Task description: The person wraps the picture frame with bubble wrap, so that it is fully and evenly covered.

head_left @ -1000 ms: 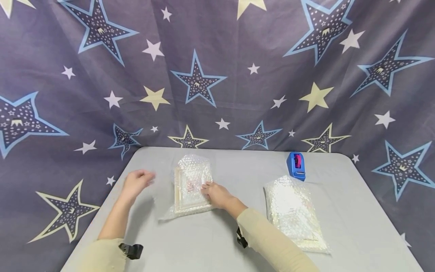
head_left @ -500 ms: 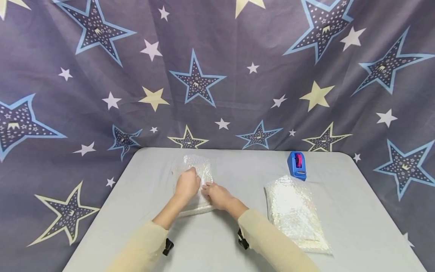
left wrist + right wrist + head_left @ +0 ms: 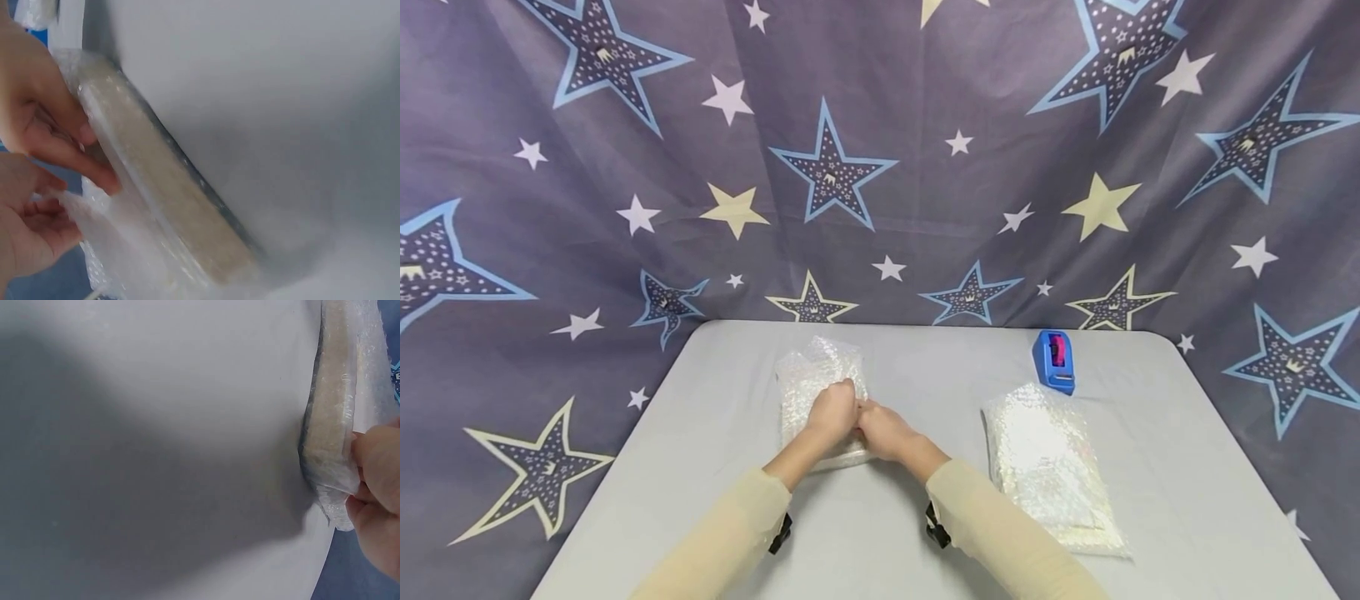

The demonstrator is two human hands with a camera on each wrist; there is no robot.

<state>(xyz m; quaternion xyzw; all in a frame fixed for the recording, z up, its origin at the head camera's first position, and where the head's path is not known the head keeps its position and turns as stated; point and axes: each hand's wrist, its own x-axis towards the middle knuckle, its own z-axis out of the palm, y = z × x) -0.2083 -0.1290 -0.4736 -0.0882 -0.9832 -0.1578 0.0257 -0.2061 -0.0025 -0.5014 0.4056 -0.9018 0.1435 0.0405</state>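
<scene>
On the left half of the table, a flat picture frame lies inside clear bubble wrap; its pale side edge shows through the plastic. My left hand is over the wrapped frame and pinches a loose edge of the wrap, best seen in the left wrist view. Right beside it, my right hand holds the wrap at the frame's right edge, fingertips on the plastic. In the right wrist view, the right hand is at the package corner. Both hands cover part of the package.
A second bubble-wrapped package lies on the right of the grey table. Behind it stands a blue tape dispenser with a pink roll. A star-patterned curtain hangs along the table's back and sides.
My left hand has come in from the left, bringing the left flap of wrap over the frame to meet the right hand. The right hand has stayed at the right edge.
</scene>
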